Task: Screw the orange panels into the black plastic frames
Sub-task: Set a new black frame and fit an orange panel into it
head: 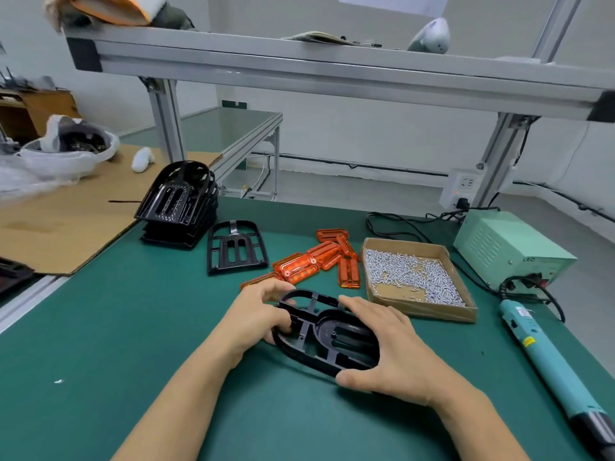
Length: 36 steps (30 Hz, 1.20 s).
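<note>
Black ribbed plastic frame (327, 334) sitting tilted between both hands, left hand (258, 322) and right hand (387, 352) each gripping its ends

two bare forearms reach forward from the bottom of the view and converge at the middle of the bench. the left hand (258, 316) sits palm down, wrist slightly raised, its fingers (283, 322) curled over the near-left rim of the black oval plastic frame (327, 337) while the index finger stretches along the far edge. the right hand (387, 344) cups the opposite side of the same frame, fingers spread over the far right edge and the thumb (352, 377) hooked under the near rim. both hands grip it together, tilted, the right wrist bent inward, the sleeves out of sight.
</note>
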Available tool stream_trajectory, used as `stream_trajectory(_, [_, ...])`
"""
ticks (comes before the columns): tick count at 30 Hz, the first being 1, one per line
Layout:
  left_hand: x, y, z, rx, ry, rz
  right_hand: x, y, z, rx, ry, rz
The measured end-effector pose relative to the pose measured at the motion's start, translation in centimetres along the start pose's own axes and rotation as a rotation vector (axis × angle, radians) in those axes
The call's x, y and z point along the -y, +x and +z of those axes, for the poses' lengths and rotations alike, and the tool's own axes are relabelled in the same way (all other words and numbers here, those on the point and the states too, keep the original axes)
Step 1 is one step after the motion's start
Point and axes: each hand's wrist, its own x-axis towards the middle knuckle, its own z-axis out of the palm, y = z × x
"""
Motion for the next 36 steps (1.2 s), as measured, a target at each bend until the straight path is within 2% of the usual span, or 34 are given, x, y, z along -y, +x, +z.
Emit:
stream_trajectory(2, [0.0, 0.1, -0.7, -0.098, 0.118, 0.061, 0.0, 0.0, 0.0, 0.018, -0.028, 0.01])
stream_trajectory(5, [0.1, 0.5, -1.8, -0.368, 0.171, 0.213, 0.2, 0.2, 0.3, 0.032, -0.079, 0.021])
stream_trajectory(7, [0.2, 1.1, -2.3, -0.456, 0.364, 0.266, 0.3, 0.3, 0.4, 0.026, -0.102, 0.03])
stream_trajectory(11, [0.9, 2.6, -2.0, -0.367, 0.732, 0.181, 0.4, 0.6, 0.7, 0.025, -0.115, 0.047])
stream_trajectory(14, [1.4, 3.7, -1.8, -0.339, 0.841, 0.103, 0.3, 0.6, 0.8, 0.031, -0.13, 0.05])
stream_trajectory(20, [1.8, 4.2, -2.4, -0.423, 0.746, 0.151, 0.3, 0.7, 0.9, 0.045, -0.13, 0.033])
stream_trajectory(24, [0.6, 3.4, -2.4, -0.449, 0.571, 0.316, 0.7, 0.7, 0.8, 0.04, -0.107, -0.006])
stream_trajectory(28, [-1.4, 1.6, -0.6, -0.22, 0.238, 0.445, 1.1, 0.7, 0.4, -0.147, 0.116, -0.024])
stream_trajectory(32, [-2.3, 0.5, 2.2, 0.003, 0.206, 0.518, 1.2, 0.7, -0.1, -0.401, 0.535, -0.05])
stream_trajectory(36, [-2.9, 0.3, 4.0, 0.103, 0.155, 0.523, 0.6, 0.6, -0.6, -0.486, 0.671, -0.056])
